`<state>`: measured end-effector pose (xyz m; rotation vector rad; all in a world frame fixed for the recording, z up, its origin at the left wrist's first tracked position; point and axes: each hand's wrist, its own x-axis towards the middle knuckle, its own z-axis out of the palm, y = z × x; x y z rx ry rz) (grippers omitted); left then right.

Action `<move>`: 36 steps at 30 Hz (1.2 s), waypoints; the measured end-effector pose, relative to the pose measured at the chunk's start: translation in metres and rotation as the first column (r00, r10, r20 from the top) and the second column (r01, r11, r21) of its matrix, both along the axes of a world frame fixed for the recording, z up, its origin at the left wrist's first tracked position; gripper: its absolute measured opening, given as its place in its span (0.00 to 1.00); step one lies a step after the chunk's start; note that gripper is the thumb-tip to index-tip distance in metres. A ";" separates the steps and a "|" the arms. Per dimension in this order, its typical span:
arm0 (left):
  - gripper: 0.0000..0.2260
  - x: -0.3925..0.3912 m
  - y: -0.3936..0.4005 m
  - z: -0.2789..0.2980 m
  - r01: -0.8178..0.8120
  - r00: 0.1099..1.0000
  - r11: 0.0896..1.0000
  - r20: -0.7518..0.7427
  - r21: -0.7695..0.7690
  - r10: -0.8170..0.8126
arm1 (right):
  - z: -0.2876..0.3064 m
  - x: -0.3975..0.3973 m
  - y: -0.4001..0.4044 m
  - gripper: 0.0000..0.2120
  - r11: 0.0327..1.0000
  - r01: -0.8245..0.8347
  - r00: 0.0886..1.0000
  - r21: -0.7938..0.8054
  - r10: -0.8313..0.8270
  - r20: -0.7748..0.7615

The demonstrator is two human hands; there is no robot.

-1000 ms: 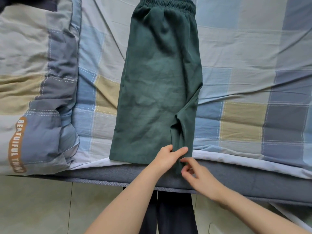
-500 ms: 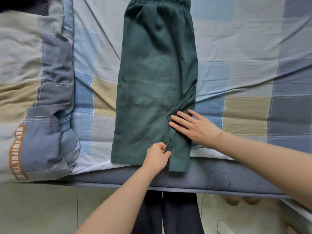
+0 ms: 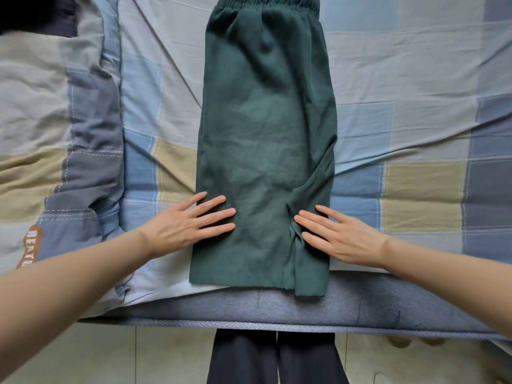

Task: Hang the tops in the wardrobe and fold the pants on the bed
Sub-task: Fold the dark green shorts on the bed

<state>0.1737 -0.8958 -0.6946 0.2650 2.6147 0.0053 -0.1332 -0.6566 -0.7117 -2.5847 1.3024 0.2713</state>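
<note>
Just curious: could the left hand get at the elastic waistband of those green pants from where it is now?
Probably yes: the left hand lies flat on the pants, and nothing lies between it and the waistband, though that's a long stretch.

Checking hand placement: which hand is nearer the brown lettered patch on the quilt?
Left. The left hand lies at the green pants' left edge, closer to the brown patch; the right hand rests across the pants, farther away.

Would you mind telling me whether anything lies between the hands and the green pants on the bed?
Nothing visible does. The left hand and right hand both lie flat with fingers directly on the green pants, one at each side near the hem.
</note>
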 end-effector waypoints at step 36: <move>0.24 0.013 0.053 0.016 -0.901 0.286 0.289 -0.058 0.322 0.956 | 0.042 -0.014 -0.020 0.18 0.280 0.940 0.284 0.194 -0.959 0.009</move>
